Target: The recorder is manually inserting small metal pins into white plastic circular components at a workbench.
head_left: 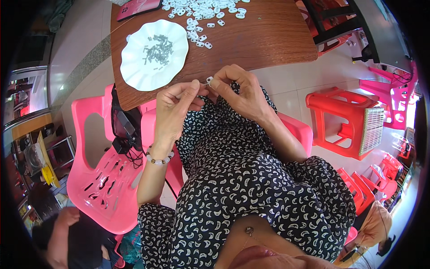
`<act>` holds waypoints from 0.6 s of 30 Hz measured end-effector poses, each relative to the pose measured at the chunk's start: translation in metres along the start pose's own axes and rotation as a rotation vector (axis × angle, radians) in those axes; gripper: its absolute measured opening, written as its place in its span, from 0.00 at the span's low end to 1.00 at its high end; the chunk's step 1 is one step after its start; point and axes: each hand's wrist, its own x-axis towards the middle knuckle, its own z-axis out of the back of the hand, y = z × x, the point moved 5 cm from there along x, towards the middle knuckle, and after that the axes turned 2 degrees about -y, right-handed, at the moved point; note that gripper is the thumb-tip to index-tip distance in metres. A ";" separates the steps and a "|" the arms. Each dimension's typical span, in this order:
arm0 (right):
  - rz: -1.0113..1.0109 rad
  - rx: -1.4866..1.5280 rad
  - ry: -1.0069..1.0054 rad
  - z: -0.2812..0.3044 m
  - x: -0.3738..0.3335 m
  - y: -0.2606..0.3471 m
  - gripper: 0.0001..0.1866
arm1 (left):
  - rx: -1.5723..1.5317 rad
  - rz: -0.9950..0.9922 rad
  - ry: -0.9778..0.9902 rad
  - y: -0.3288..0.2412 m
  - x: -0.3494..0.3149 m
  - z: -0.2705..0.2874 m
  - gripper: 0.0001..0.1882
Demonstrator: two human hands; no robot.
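White plastic clip piece [209, 80], small, pinched between both hands just off the near edge of the brown wood-grain desk [268, 40]. Left hand [174, 110] raised, fingers [193, 86] narrowed to a pinch at the piece; beaded bracelet of pale and amber beads [159, 159] round the wrist. Right hand [239, 92] opposite, thumb and forefinger closed on the same piece from the other side, remaining fingers curled. Hands touching at the fingertips, held above a lap in black fabric with white crescent print [251, 179].

On the desk: white scalloped plate [134, 62] near the left corner, holding a loose scatter of small grey metal pins [157, 48]. Heap of white plastic clip parts [201, 13] beyond the plate, spilling toward the middle. Dark red flat case [136, 6] at the far left edge.

Around: pink plastic chair [96, 179] at left with a black bag and cords [125, 130] on it. Red plastic stools [345, 121] at right on a pale tiled floor [85, 31]. Another person [67, 237] at lower left, well apart.
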 end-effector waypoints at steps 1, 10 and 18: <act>-0.002 -0.010 0.006 0.000 0.000 0.001 0.06 | 0.000 0.001 0.001 0.001 0.000 0.000 0.14; 0.115 0.028 -0.071 -0.004 0.000 0.002 0.07 | -0.056 -0.030 0.028 0.001 0.001 -0.002 0.10; 0.143 -0.001 -0.062 -0.005 0.000 0.002 0.07 | -0.092 -0.020 0.038 0.006 0.001 -0.003 0.09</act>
